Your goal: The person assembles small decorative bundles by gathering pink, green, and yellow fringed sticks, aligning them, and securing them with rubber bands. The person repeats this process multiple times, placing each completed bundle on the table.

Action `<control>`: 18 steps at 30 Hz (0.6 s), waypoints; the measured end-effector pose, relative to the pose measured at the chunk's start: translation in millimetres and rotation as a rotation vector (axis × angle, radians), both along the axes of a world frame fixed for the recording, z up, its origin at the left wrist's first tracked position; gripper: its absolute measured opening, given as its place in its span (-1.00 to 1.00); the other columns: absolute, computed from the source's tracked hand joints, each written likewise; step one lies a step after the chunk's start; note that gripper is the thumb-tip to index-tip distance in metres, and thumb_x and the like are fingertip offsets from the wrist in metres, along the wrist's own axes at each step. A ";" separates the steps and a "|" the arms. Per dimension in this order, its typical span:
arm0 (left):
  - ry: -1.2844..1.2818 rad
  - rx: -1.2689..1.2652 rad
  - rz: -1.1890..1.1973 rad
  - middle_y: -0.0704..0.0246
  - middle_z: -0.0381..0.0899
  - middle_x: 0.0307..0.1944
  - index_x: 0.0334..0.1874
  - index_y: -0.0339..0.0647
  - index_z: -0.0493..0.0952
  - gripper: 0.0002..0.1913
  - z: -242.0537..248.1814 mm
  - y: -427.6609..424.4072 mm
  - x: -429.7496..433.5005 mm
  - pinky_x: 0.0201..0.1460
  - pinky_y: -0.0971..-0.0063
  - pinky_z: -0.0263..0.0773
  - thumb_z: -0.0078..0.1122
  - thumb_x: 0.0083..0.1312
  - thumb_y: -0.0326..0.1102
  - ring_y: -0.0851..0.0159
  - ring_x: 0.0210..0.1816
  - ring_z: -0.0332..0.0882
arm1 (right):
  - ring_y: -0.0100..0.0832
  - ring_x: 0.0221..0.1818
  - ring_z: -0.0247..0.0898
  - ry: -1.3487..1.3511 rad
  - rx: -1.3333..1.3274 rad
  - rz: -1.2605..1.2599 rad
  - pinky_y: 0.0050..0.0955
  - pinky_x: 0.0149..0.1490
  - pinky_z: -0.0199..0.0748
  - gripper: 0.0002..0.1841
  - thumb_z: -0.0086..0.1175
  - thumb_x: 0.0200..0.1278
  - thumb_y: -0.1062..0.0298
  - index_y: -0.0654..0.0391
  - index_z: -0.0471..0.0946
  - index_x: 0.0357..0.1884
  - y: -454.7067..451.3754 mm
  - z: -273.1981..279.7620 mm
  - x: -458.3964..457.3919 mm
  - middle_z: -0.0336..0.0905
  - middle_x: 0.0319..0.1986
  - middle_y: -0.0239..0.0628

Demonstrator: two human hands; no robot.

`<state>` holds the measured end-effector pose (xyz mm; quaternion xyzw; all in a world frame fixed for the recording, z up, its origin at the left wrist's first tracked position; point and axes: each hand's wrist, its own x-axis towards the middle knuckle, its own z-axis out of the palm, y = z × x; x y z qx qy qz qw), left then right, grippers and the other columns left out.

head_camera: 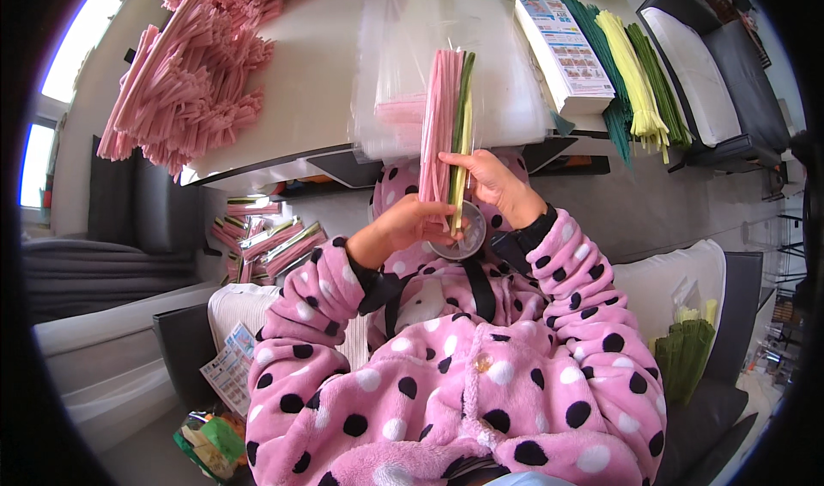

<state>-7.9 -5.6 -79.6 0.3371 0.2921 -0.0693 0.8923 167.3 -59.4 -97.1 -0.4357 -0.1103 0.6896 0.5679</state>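
My left hand (412,221) grips the lower end of a bundle of pink fuzzy stems (441,113), with green stems (462,100) and pale yellow stems (465,145) lying along its right side. Clear plastic film surrounds at least part of the bundle. Higher up, my right hand (492,180) pinches the bundle's right side between thumb and fingers. The bundle points away from me over the table's front edge. Under it lies a stack of clear plastic bags (386,55). A round clear container (473,232) sits at my lap, partly hidden by my left hand.
Pink stems (187,87) are heaped on the table (309,68) at left. Printed sheets (570,55) are stacked at right beside teal (595,55), yellow (634,74) and green stems (656,87). Filled packets (270,238) lie low at left. More green stems (683,357) rest on the right seat.
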 end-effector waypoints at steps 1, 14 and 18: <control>0.070 0.028 -0.009 0.15 0.60 -0.18 0.05 -0.36 0.39 -0.69 -0.9 -1.6 -0.9 -0.19 0.36 0.57 -0.01 0.31 -0.35 0.17 -0.25 0.63 | -0.33 -0.32 0.56 -0.025 0.015 -0.028 -0.35 -0.19 0.54 -0.74 0.17 0.15 0.36 0.28 0.51 -0.16 1.1 -1.0 1.0 0.59 -0.33 -0.20; 0.259 1.191 -0.078 0.19 0.63 -0.40 -0.07 -0.38 0.42 -0.58 -11.9 -2.9 6.9 -0.31 0.37 0.50 0.07 0.19 -0.13 0.17 -0.41 0.62 | -0.44 -0.35 0.54 -0.131 0.025 -0.156 -0.46 -0.23 0.51 -0.81 0.19 0.10 0.43 0.29 0.54 -0.25 2.9 -16.2 4.5 0.59 -0.37 -0.27; 0.179 1.307 -0.104 0.22 0.62 -0.37 -0.06 -0.40 0.41 -0.60 -6.8 -4.6 -1.7 -0.33 0.44 0.49 0.05 0.22 -0.17 0.29 -0.40 0.62 | -0.44 -0.34 0.54 -0.109 -0.017 -0.137 -0.48 -0.23 0.50 -0.82 0.18 0.11 0.43 0.29 0.54 -0.25 3.2 -17.4 5.8 0.59 -0.37 -0.27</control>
